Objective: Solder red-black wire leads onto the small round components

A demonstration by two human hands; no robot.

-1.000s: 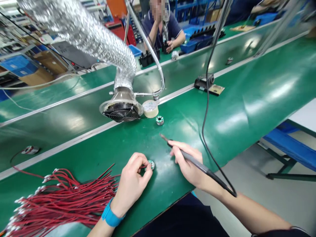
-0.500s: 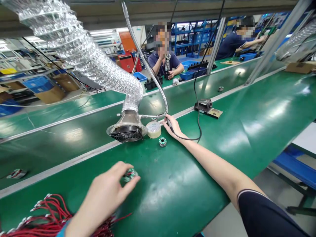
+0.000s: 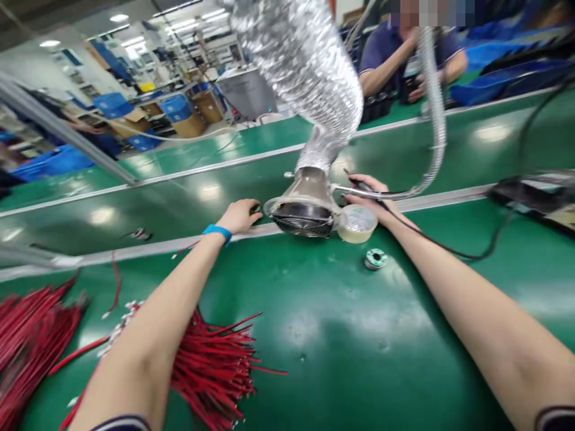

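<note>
Bright ceiling lights [image 3: 119, 18], glare on green surface [image 3: 323, 335] — blur towards both side edges

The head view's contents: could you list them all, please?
Wires: many, red, lower left
Work surface: one, green, foreground
Duct: one, silver, upper middle
Fan hood: one, black, under duct
Tube: one, silver, right of duct
Tape roll: one, cream, beside hood
Ring part: one, green, before tape
Small part: one, colour unclear, beyond rail
Stand: one, black, right edge
Boxes: several, blue and brown, background
Person: one, navy-clothed, opposite
Tool: one, dark, in right hand
Left hand: one, blue-banded, beside rail
Right hand: one, bare, behind tape
</note>
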